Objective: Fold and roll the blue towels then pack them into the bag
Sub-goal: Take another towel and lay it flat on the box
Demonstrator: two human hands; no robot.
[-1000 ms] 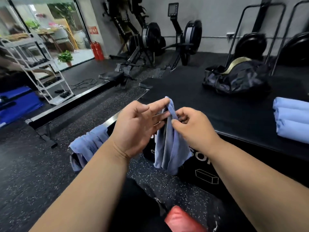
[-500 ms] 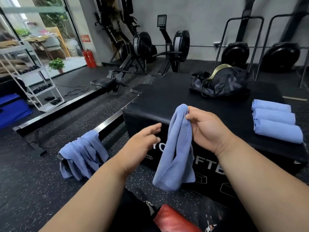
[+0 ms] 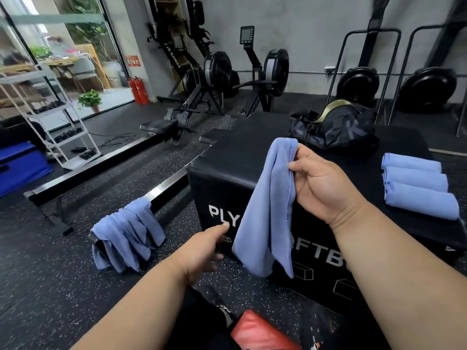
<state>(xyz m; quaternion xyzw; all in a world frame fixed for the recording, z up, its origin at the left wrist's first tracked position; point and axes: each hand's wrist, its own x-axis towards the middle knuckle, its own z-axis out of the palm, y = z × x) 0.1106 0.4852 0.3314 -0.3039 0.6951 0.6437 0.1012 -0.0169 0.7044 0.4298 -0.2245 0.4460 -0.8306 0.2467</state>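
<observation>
The right hand (image 3: 326, 183) pinches the top of a hanging blue towel (image 3: 267, 210), fingers (image 3: 302, 154) curled round its edge, in front of the black plyo box (image 3: 227, 157). The left hand (image 3: 204, 251) sits lower, holding nothing, fingers seemingly loosely curled. Three rolled towels (image 3: 417, 185) lie on the box near the duffel bag (image 3: 338, 130)

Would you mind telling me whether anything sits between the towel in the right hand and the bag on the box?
Nothing visible does. The right hand holds the hanging towel over the box's near edge; the black top up to the bag is bare. The rolled towels lie off to the right.
</observation>
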